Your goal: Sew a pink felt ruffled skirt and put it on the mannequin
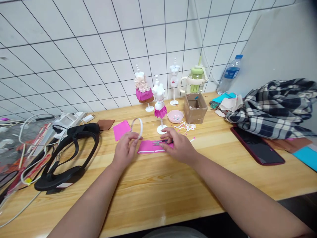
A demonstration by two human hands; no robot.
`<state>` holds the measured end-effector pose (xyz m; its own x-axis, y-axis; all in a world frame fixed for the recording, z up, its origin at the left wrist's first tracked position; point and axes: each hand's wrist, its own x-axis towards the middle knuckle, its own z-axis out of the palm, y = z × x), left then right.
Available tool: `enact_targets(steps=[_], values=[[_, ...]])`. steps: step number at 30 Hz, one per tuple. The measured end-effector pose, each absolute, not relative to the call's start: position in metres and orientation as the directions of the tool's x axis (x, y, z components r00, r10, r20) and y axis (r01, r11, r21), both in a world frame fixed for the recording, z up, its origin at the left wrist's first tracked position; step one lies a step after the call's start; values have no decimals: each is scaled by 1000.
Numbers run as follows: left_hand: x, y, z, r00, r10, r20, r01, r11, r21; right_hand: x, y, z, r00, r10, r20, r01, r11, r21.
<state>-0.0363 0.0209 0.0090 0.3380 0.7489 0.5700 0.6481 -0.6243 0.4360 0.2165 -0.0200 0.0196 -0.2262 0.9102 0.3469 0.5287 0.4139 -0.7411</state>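
Note:
My left hand [125, 148] pinches a thin white ring that looks like a roll of tape [141, 127], standing on edge above the table. Under my right hand [179, 145] is a pair of small scissors [157, 143] with dark handles; the blades point left and are slightly apart. My right thumb and index finger are spread around them, and the handles run into the hand, partly hidden. Beneath the blades lies a magenta strip [146, 146] with white bands along its near edge. A magenta square [121, 130] rests just beyond my left hand.
White mini mannequins stand behind, the nearest [159, 96] in a magenta skirt. Beside them are a pink dish [175, 116], a cardboard box [195, 109], white scraps [187, 126] and a green-lidded cup [196, 79]. A black headset [81, 165] lies left; a phone [257, 147] and plaid cloth [277, 109] lie right.

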Motion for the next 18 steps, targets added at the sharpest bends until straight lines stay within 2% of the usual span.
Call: enact_targets(steps=[3, 5, 9, 11, 14, 18], values=[[-13, -2, 13, 514, 652, 558, 516, -754, 406, 204, -31, 23, -243, 850, 467, 362, 526, -770], [-3, -9, 13, 575, 597, 559, 472, -801, 369, 198, -37, 24, -226, 838, 497, 318, 546, -775], [0, -7, 10, 669, 490, 558, 429, -868, 248, 195, -39, 22, -176, 868, 465, 352, 497, -793], [-4, -3, 10, 700, 447, 557, 407, -891, 203, 196, -38, 22, -159, 843, 513, 379, 532, -757], [-8, 1, 10, 716, 412, 563, 390, -906, 167, 197, -35, 21, -168, 778, 605, 411, 613, -674], [-10, 2, 10, 740, 395, 544, 407, -907, 104, 200, -31, 18, -195, 774, 602, 451, 616, -646]])
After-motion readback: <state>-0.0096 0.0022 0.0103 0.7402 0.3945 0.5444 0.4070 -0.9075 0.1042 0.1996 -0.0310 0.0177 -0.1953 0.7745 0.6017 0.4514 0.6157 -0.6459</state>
